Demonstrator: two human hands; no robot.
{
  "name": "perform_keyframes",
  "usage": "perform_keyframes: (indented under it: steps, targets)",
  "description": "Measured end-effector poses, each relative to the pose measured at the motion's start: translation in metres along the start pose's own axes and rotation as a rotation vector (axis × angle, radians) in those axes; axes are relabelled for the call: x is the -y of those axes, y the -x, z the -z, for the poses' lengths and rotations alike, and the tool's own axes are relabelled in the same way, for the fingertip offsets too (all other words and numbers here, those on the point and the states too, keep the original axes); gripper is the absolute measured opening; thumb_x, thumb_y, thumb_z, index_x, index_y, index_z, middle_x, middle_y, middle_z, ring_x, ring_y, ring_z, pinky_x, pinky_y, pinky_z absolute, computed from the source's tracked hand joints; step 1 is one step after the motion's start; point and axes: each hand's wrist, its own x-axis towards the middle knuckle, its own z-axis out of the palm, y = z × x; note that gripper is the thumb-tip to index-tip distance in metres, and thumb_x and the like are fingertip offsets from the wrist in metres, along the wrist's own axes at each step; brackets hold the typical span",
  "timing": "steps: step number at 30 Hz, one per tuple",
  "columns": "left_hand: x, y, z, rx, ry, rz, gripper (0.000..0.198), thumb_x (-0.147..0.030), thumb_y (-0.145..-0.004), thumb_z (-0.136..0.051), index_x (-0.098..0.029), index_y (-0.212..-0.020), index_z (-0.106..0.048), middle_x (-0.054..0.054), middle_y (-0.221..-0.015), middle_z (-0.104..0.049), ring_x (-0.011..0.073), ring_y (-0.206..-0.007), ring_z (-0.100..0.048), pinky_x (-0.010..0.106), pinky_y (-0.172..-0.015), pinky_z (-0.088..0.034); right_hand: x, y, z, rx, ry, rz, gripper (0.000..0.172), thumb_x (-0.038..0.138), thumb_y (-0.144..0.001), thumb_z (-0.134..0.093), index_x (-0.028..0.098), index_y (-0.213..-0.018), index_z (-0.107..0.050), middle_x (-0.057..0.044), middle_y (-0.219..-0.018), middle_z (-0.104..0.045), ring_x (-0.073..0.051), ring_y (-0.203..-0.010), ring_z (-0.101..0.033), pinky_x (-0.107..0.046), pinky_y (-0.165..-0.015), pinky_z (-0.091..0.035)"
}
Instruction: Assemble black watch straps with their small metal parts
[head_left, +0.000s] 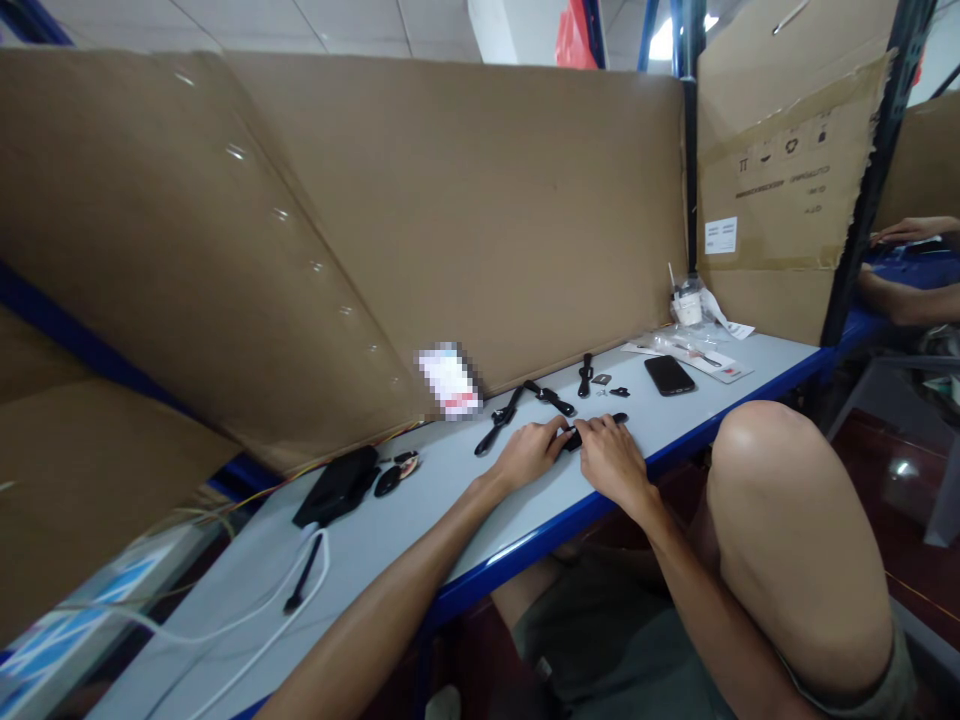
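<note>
My left hand [529, 452] and my right hand [611, 457] rest side by side on the pale grey table [420, 520], fingers curled around a small black watch body with its strap [581, 433] held between them. The strap's end pokes out to the right past my fingers. Just beyond my hands lie two loose black watch straps [504, 412] [585, 374] and some small dark parts [619, 391].
A black phone [669, 375] lies at the right. Plastic bags and a small white cup [688, 305] sit at the far right. A black case [337, 484] and white cable [262, 610] lie left. Cardboard walls stand behind. Another person's arm [907, 300] shows beyond the rack post. My bare knee [780, 500] rises at the table edge.
</note>
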Motion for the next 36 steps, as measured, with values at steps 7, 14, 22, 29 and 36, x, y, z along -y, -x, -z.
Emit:
perform_keyframes:
  steps: [7, 14, 22, 29, 36]
  targets:
    - [0.0, -0.001, -0.001, 0.0, -0.02, 0.001, 0.033, -0.039, -0.109, -0.042, -0.021, -0.122, -0.067, 0.009, -0.094, -0.08, 0.0269, -0.093, -0.076, 0.032, -0.076, -0.047, -0.004, -0.002, -0.002, -0.076, -0.111, -0.108, 0.058, 0.002, -0.093, -0.045, 0.012, -0.15, -0.051, -0.016, -0.131, -0.069, -0.025, -0.124, -0.058, -0.034, -0.101, -0.047]
    - [-0.001, 0.0, -0.002, -0.006, -0.044, 0.002, 0.035, -0.041, -0.11, -0.041, -0.022, -0.124, -0.066, 0.009, -0.095, -0.08, 0.0266, -0.094, -0.077, 0.031, -0.076, -0.046, -0.007, -0.005, -0.004, -0.2, -0.302, -0.307, 0.051, -0.001, -0.089, -0.044, 0.02, -0.133, -0.06, -0.009, -0.117, -0.073, -0.023, -0.111, -0.065, -0.032, -0.095, -0.048]
    - [-0.01, 0.006, -0.002, -0.019, -0.197, 0.018, 0.046, -0.044, -0.111, -0.034, -0.018, -0.14, -0.058, 0.015, -0.102, -0.081, 0.031, -0.096, -0.078, 0.035, -0.078, -0.048, -0.009, -0.006, -0.009, -0.309, -0.293, -0.27, 0.051, -0.003, -0.088, -0.042, 0.018, -0.131, -0.062, -0.011, -0.127, -0.071, -0.022, -0.122, -0.06, -0.032, -0.105, -0.043]
    - [-0.009, 0.005, -0.002, -0.031, -0.196, 0.0, 0.045, -0.047, -0.11, -0.034, -0.019, -0.133, -0.062, 0.016, -0.102, -0.081, 0.0306, -0.095, -0.078, 0.034, -0.08, -0.048, -0.01, -0.005, -0.007, -0.19, -0.161, -0.161, 0.047, 0.004, -0.093, -0.047, 0.016, -0.133, -0.068, -0.012, -0.121, -0.074, -0.025, -0.119, -0.06, -0.035, -0.109, -0.039]
    - [-0.008, 0.004, -0.004, -0.032, -0.153, 0.005, 0.044, -0.046, -0.11, -0.036, -0.02, -0.132, -0.063, 0.015, -0.1, -0.08, 0.0307, -0.095, -0.077, 0.035, -0.081, -0.049, -0.007, -0.003, -0.002, -0.148, -0.133, -0.123, 0.033, 0.012, -0.098, -0.05, 0.017, -0.123, -0.072, -0.012, -0.117, -0.074, -0.026, -0.117, -0.06, -0.036, -0.109, -0.037]
